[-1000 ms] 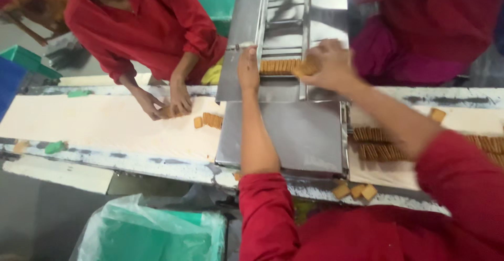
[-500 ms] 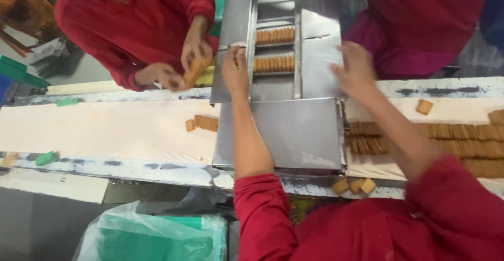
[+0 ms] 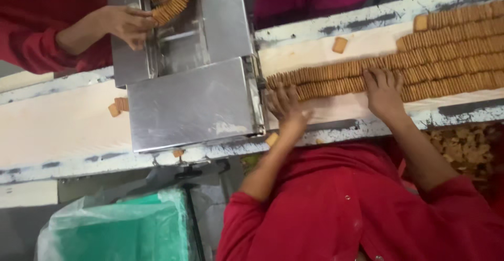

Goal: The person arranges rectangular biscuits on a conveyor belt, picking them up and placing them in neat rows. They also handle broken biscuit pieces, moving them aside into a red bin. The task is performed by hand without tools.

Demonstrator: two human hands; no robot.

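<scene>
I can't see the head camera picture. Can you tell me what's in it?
A person in red sleeves presses the left hand and right hand onto long rows of biscuits lined up on a pale conveyor belt. Beside them a metal chute crosses the belt, where a co-worker's hand holds a curved stack of biscuits.

The biscuit rows [image 3: 451, 56] run off the right edge. A co-worker's hand [image 3: 126, 24] is clear, but their body's cut off up top.
</scene>
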